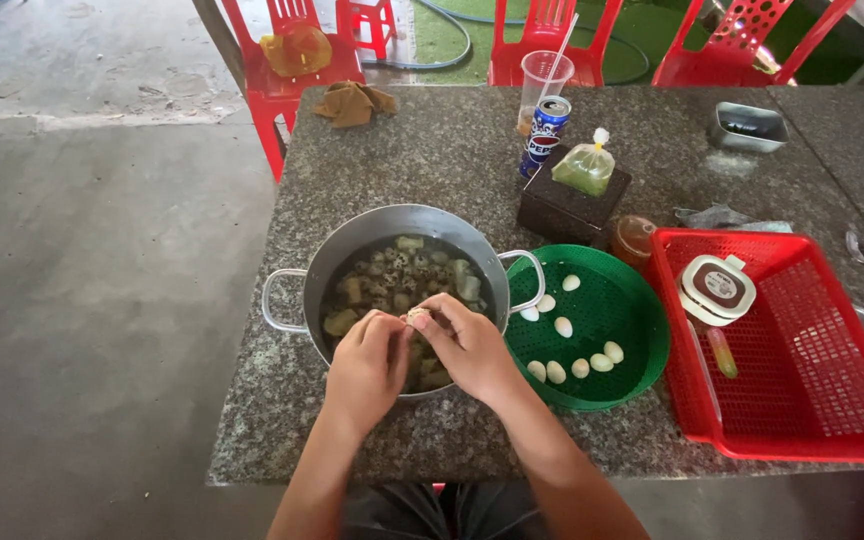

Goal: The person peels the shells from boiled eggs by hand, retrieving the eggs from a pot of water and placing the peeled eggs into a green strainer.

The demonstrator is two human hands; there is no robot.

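Two hands meet over the near rim of a metal pot [352, 248], the left hand [365, 365] and the right hand [467, 347] pinching one small speckled egg [418, 316] between their fingertips, both closed on it. The pot stands near the front edge of the stone surface [452, 150], toward its left side, and holds water with many more speckled eggs and pale chunks. Just beside the pot's right handle lies a round green sieve tray [624, 300] carrying about nine peeled white eggs [563, 326], most of them gathered along its near side. Further right, reaching the front right part of the surface, sits a red plastic basket [812, 400] with a round lidded tub [717, 287] and a small yellowish tube in its left end. Behind the green tray stands a dark box [562, 212] with a tied bag of green sauce [585, 168] on top, and behind that a drink can [546, 132] and a clear plastic cup with a straw [542, 80]. A small metal tin [748, 127] rests toward the back right, and a crumpled brown cloth [352, 103] lies at the back left corner. Red plastic chairs [292, 60] stand along the far edge.
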